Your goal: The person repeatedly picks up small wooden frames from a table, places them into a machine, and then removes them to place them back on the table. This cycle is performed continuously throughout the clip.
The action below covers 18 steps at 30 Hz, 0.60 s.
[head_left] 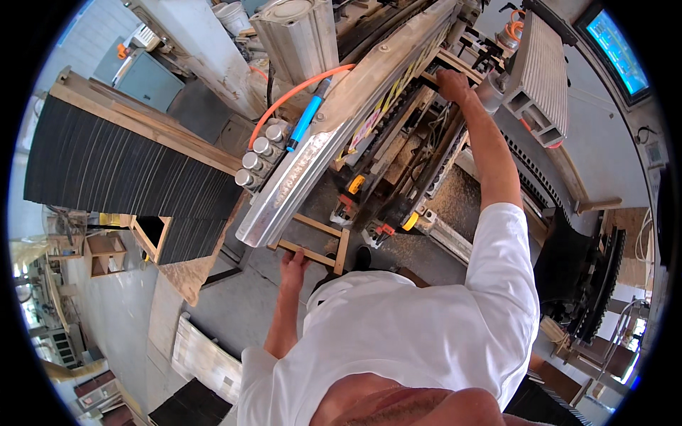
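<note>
Left hand (pixel 293 261): fingers closed on wooden frame (pixel 312 245); keep level. Right hand (pixel 452 84): reaching into clamping machine (pixel 398 142); grip unclear.

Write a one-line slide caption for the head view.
Left hand grips a small wooden frame; right hand reaches into a big machine.

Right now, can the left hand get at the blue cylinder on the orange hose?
Probably not without letting go: the left hand grips the wooden frame low down, and the long metal beam lies between it and the blue cylinder higher up.
</note>
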Motion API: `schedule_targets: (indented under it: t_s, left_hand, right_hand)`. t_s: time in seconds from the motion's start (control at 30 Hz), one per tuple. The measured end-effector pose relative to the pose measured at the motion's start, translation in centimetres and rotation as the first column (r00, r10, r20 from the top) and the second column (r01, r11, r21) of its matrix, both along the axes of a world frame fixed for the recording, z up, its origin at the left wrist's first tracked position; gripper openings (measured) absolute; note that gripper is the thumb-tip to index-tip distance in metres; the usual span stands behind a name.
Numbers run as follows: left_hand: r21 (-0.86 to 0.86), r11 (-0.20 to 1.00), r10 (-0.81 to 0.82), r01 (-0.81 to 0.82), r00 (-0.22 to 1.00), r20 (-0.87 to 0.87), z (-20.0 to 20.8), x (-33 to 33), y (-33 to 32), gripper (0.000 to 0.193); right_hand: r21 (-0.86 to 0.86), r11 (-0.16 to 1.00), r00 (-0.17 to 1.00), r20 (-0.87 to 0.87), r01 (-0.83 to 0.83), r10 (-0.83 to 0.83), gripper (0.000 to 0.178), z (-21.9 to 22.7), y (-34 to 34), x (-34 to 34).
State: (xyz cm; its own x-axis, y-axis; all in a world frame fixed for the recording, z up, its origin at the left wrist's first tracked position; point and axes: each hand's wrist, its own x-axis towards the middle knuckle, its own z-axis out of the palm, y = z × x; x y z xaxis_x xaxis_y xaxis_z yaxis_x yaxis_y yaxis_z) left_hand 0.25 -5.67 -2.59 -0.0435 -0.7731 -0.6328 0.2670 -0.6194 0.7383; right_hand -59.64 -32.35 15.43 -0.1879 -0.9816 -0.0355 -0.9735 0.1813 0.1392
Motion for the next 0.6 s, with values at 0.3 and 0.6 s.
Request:
schedule_targets:
  t_s: [0.3,0.6]
  left_hand:
    - [-0.03,1.0,0.009,-0.009,1.0,0.026,-0.2,-1.1,1.4,0.032]
    - [-0.031,0.997,0.081,-0.077,0.984,0.161,2.8,-0.2,3.1,0.03]
  right_hand:
    - [0.004,0.997,0.991,-0.112,-0.072,0.072,0.018,0.6,-0.1,0.4]
    - [-0.079,0.996,0.998,-0.036,-0.051,0.048,0.014,0.0,-0.3,1.2]
